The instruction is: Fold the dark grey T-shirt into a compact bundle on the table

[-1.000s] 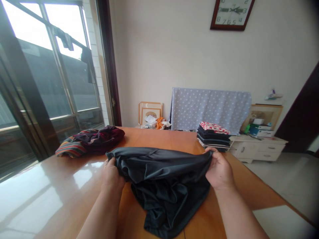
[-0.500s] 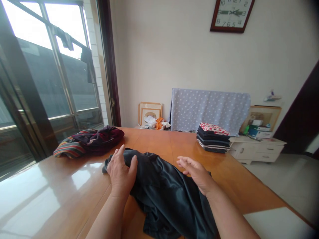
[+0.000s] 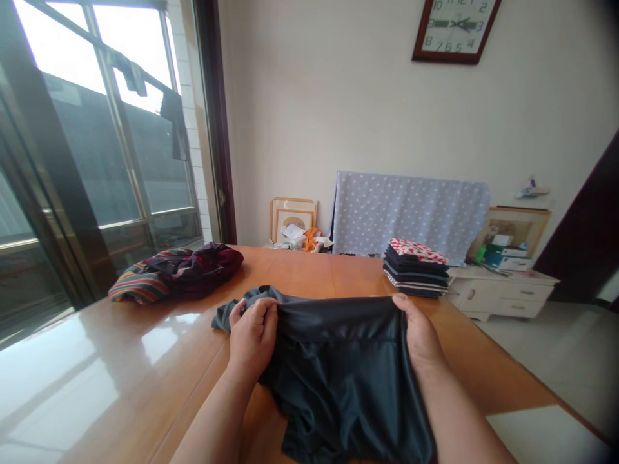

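A person stands or sits at a glossy orange-brown wooden tabletop (image 3: 300, 270), both bare hands on a black, satiny garment (image 3: 348, 374). Clock directions are from the wearer's place, twelve straight ahead. The garment lies close in at twelve o'clock, its upper edge held up a little and a broad band (image 3: 338, 320) running along that edge.

Measured from the garment's middle, the left hand (image 3: 254, 332) is at ten o'clock, fingers closed around bunched fabric. The right hand (image 3: 420, 332) is at two o'clock, thumb uppermost, pinching the corner. The band between them is drawn fairly straight; beyond the left hand the cloth is crumpled, and below the band it hangs in loose wrinkles.

Farther off at one o'clock, a neat stack (image 3: 416, 267) of flat, folded pieces, mostly dark, is topped by a red-and-white patterned one. Those pieces look finished. At eleven o'clock sits a loose heap (image 3: 193, 270) of dark maroon cloth with a multicoloured striped piece (image 3: 140, 285) on its near left side; nothing there appears folded. The black garment seems at an early stage: one edge is tidied, while the rest has no clear fold.
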The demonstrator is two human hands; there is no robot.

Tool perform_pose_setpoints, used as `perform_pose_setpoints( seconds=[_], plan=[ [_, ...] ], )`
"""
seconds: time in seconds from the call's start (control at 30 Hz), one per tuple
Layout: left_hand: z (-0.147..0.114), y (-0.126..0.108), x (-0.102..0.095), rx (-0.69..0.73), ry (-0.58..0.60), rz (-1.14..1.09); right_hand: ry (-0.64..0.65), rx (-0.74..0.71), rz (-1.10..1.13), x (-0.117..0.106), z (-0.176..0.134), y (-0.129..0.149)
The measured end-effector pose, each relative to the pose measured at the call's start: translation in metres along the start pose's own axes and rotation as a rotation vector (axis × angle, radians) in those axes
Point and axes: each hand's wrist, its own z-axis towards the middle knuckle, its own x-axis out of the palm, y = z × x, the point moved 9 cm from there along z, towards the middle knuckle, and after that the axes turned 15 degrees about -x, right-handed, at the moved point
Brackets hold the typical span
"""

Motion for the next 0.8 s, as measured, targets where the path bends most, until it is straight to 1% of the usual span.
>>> perform_pose_setpoints(
  seconds=[0.03,0.07,0.1,0.13,0.17,0.2,0.23,0.27,0.33,0.37,0.4,0.43,0.5,0.57,0.6,0.63,0.67,0.7,0.73,0.8],
  plan=[
    [0.000,0.003,0.003,-0.027,0.027,0.021,0.085,0.063,0.075,0.006,-0.004,0.002],
    [0.001,0.007,0.006,-0.071,0.054,0.055,0.218,0.147,0.148,0.016,-0.012,0.003],
    [0.002,0.013,0.008,-0.129,0.078,0.096,0.385,0.238,0.204,0.030,-0.024,0.004],
    [0.002,0.019,0.010,-0.192,0.099,0.138,0.560,0.319,0.227,0.042,-0.038,0.006],
    [0.003,0.025,0.011,-0.249,0.119,0.177,0.702,0.373,0.226,0.052,-0.050,0.007],
    [0.003,0.029,0.012,-0.295,0.142,0.211,0.782,0.391,0.212,0.057,-0.057,0.007],
    [0.004,0.032,0.013,-0.330,0.168,0.241,0.790,0.379,0.189,0.060,-0.058,0.006],
    [0.004,0.035,0.015,-0.359,0.195,0.267,0.735,0.346,0.157,0.060,-0.052,0.004],
    [0.003,0.041,0.019,-0.413,0.250,0.318,0.570,0.278,0.057,0.054,-0.038,-0.008],
    [0.002,0.044,0.021,-0.435,0.273,0.341,0.508,0.262,-0.012,0.052,-0.034,-0.016],
    [0.001,0.047,0.024,-0.447,0.293,0.357,0.475,0.260,-0.087,0.051,-0.032,-0.025],
    [0.000,0.049,0.026,-0.447,0.307,0.365,0.472,0.266,-0.161,0.051,-0.033,-0.035],
    [0.000,0.050,0.029,-0.414,0.309,0.338,0.543,0.281,-0.273,0.059,-0.040,-0.051],
    [0.002,0.051,0.030,-0.387,0.286,0.235,0.678,0.272,-0.329,0.072,-0.052,-0.061],
    [0.004,0.052,0.029,-0.389,0.267,0.145,0.742,0.257,-0.339,0.079,-0.057,-0.063],
    [0.005,0.053,0.027,-0.396,0.245,0.028,0.776,0.236,-0.335,0.084,-0.060,-0.062],
    [0.007,0.054,0.025,-0.407,0.219,-0.108,0.767,0.212,-0.315,0.086,-0.059,-0.059],
    [0.009,0.055,0.023,-0.419,0.190,-0.254,0.706,0.188,-0.282,0.084,-0.055,-0.054],
    [0.010,0.055,0.020,-0.429,0.158,-0.398,0.602,0.168,-0.238,0.079,-0.047,-0.048],
    [0.011,0.051,0.014,-0.425,0.103,-0.648,0.333,0.139,-0.129,0.061,-0.031,-0.036]
  ],
)
